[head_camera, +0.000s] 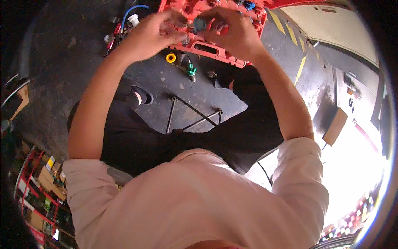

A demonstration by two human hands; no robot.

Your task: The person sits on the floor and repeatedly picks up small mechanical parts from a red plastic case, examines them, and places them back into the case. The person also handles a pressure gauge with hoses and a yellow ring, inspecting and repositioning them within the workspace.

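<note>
Both hands are raised over a red moulded tool case (pixel 217 56) that lies open on the floor. A dark blue-grey round part (pixel 200 24) is gripped in my right hand (pixel 228 29), between thumb and fingers. My left hand (pixel 169 28) is just left of it, its fingertips near a small metal round piece (pixel 185 40); whether it holds that piece is unclear from blur. In front of the case lie a yellow ring-shaped cap (pixel 171 57) and a green and silver fitting (pixel 191 72) with a thin stem.
A red hand pump with a gauge (pixel 108 39), a blue hose (pixel 127 13) and a white fitting (pixel 133 20) lie left of the case. A metal stool frame (pixel 196 113) shows between my legs. Red shelving with boxes (pixel 46 177) stands lower left; yellow floor stripes (pixel 300 70) run at right.
</note>
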